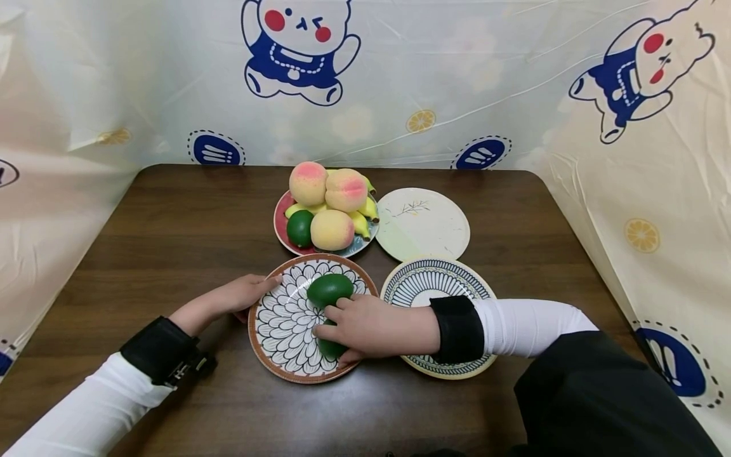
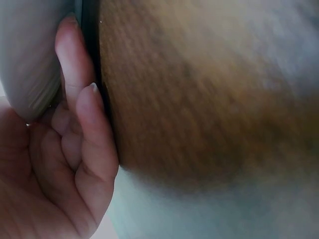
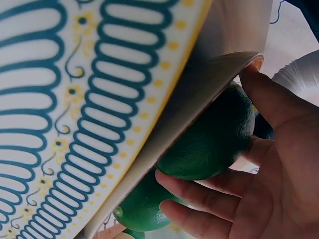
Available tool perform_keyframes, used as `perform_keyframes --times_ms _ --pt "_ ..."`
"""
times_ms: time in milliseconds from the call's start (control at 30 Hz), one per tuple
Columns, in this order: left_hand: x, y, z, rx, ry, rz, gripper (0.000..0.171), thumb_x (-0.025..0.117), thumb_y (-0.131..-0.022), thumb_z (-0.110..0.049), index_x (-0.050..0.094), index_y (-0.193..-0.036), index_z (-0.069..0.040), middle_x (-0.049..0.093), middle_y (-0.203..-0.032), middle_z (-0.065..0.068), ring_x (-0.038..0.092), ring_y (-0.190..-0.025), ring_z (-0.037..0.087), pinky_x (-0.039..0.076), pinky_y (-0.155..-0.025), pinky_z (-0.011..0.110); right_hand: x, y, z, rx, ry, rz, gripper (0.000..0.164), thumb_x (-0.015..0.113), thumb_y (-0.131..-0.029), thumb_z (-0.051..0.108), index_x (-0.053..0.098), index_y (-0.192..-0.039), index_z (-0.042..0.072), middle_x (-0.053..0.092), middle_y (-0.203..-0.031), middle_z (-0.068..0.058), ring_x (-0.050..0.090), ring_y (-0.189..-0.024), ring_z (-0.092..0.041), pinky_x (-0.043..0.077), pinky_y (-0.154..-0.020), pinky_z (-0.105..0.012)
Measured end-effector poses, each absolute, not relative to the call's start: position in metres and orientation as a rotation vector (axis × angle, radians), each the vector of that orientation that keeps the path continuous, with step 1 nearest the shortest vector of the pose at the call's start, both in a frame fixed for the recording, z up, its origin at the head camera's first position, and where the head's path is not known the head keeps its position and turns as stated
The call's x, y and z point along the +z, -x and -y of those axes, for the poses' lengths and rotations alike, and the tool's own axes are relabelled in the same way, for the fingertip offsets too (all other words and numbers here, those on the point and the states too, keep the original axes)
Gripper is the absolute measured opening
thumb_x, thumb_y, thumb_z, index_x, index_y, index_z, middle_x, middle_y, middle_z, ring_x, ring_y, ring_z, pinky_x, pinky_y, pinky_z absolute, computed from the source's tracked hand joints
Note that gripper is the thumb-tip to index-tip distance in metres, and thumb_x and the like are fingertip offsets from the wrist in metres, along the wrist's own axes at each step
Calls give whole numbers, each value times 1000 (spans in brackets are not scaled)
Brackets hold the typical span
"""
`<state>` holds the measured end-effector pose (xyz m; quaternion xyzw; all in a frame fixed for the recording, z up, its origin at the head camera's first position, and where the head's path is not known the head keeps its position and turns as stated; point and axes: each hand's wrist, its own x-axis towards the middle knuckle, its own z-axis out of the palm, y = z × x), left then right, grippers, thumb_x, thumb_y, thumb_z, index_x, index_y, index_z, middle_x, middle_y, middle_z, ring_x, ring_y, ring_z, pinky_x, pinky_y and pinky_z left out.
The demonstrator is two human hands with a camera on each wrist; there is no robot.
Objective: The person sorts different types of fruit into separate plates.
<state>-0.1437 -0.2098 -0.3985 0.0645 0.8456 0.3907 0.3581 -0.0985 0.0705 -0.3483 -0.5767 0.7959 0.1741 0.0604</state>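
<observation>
Green and glossy, two fruits sit on the petal-patterned plate [image 1: 282, 333], and I have both hands at work there. My left hand [image 1: 247, 296] comes in from the lower left, palm turned inward, gripping the brown rim: thumb laid over the edge, fingers tucked low against the plate's underside. On the other side I have the right forearm nearly level, crossing above the blue-patterned plate [image 1: 419, 279]. My right hand [image 1: 374, 324] is bent over the nearer green fruit [image 1: 329, 349], fingers spread and curved around it, thumb by the plate's rim. The farther green fruit [image 1: 329, 290] lies just beyond those fingers. Black bands wrap both wrists.
</observation>
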Motion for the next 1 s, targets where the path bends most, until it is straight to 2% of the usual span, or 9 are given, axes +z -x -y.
perform_keyframes --times_ms 233,467,600,767,900,1000 --pt "-397 144 210 1001 -154 -2180 55 29 -112 -42 65 -113 -1 65 -68 -5 61 -59 9 51 -54 28 -340 99 -72 491 1740 -2417 59 60 -96 61 53 -144 27 63 -125 0 64 -106 -17 58 -87 -33" --pt "-398 142 211 1023 -158 -2160 53 29 -112 -42 65 -108 -3 65 -67 -5 61 -57 8 50 -52 27 -310 117 -67 258 1784 -2512 52 58 -99 57 60 -136 21 70 -117 1 68 -104 -18 59 -87 -34" --pt "-398 141 211 1019 -151 -2167 52 30 -112 -40 65 -108 -2 65 -68 -5 62 -59 8 51 -53 28 -293 148 -56 88 1665 -2580 52 62 -100 48 58 -142 17 66 -129 -4 64 -117 -22 56 -98 -37" --pt "-396 142 210 1020 -133 -2170 53 30 -112 -39 65 -111 1 68 -70 -5 64 -61 8 53 -54 27 -291 192 -36 86 1513 -2664 59 69 -97 38 50 -150 18 49 -153 -10 48 -140 -27 45 -115 -40" --pt "-396 143 210 1016 -135 -2167 54 30 -112 -40 65 -115 1 68 -71 -4 65 -61 8 54 -54 28 -301 216 -17 183 1405 -2667 70 72 -95 35 42 -156 23 37 -163 -11 40 -147 -29 51 -110 -40" --pt "-396 144 210 1016 -134 -2166 54 30 -112 -41 65 -115 0 68 -71 -4 65 -61 8 54 -54 28 -311 226 -4 250 1344 -2646 72 73 -95 34 39 -158 24 35 -164 -11 39 -148 -29 56 -102 -39"
